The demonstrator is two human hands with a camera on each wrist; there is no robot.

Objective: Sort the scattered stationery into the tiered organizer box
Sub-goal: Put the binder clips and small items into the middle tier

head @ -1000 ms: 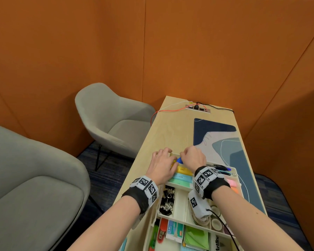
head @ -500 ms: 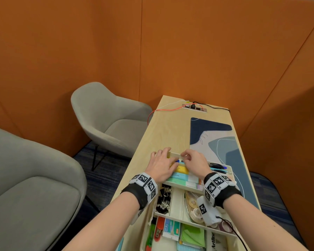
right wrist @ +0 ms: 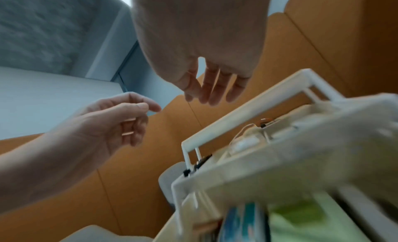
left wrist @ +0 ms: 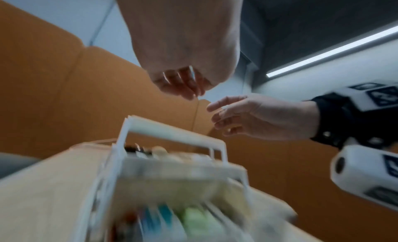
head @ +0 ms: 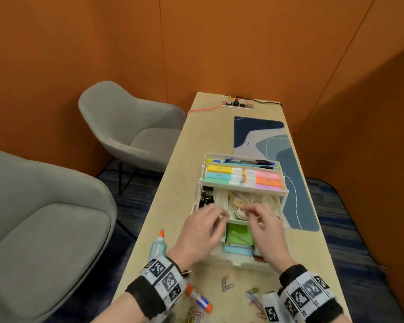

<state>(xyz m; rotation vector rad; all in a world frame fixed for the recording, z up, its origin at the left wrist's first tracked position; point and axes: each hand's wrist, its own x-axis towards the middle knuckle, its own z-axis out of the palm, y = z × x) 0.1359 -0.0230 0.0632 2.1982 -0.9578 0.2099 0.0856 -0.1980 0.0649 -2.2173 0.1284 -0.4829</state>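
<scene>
The white tiered organizer box (head: pixel 282 187) stands on the wooden desk, its top tier holding pastel highlighters (head: pixel 222 175) and pens (head: pixel 247 162). The middle tier shows tape rolls (head: pixel 239 201) and black binder clips (head: pixel 207 197); the bottom tier holds green sticky notes (head: pixel 239 234). Both hands hover over the lower tiers with loosely curled, empty fingers: my left hand (head: pixel 205 229) (left wrist: pixel 183 85) on the left, my right hand (head: pixel 264 227) (right wrist: pixel 211 90) on the right. Loose paper clips (head: pixel 226 286), a glue bottle (head: pixel 158 248) and a glue stick (head: pixel 200 299) lie on the desk near me.
A blue patterned desk mat (head: pixel 289 173) lies to the right of the box. A power strip (head: pixel 238 104) with an orange cable sits at the desk's far end. Grey chairs (head: pixel 131 131) stand left of the desk; orange walls enclose it.
Both hands have pulled back from the top tier toward me and now hover over the lower tiers. The head view has tilted down, showing the loose items at the desk's near end.
</scene>
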